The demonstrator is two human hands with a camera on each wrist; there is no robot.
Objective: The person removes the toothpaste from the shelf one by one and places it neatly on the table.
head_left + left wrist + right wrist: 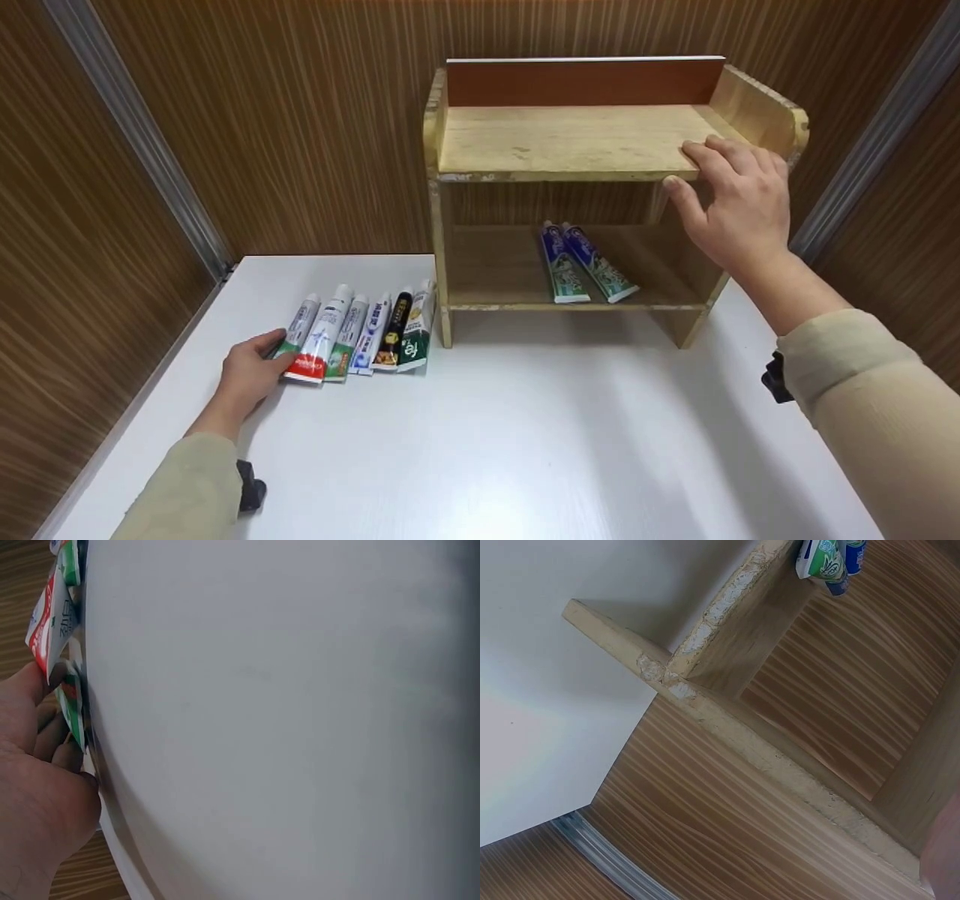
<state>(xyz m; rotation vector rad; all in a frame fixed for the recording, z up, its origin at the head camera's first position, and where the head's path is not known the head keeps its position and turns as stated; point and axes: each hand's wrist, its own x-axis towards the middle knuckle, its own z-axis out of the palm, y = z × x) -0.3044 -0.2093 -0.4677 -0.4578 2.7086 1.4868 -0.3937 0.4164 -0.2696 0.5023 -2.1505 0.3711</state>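
At the left end of a row of toothpaste tubes, my left hand point(251, 375) pinches the lower end of a green-and-white toothpaste tube point(301, 322). Its thumb lies close to the red end of a white-and-red toothpaste tube point(326, 337). The left wrist view shows fingers curled behind the green end of a tube point(71, 705). My right hand point(742, 199) is at the front right corner of the wooden shelf's top board point(570, 139), fingers loosely extended above it and thumb by its front edge. Only a blurred bit of that hand point(943, 855) shows in the right wrist view.
Two blue-and-green toothpaste tubes point(564, 266) lie on the lower board point(487, 270). Right of the left hand, the row includes a black tube point(394, 330) and a dark green-and-white tube point(418, 330), near the shelf's left side panel. Wood-grain walls point(315, 135) enclose the white table point(450, 450).
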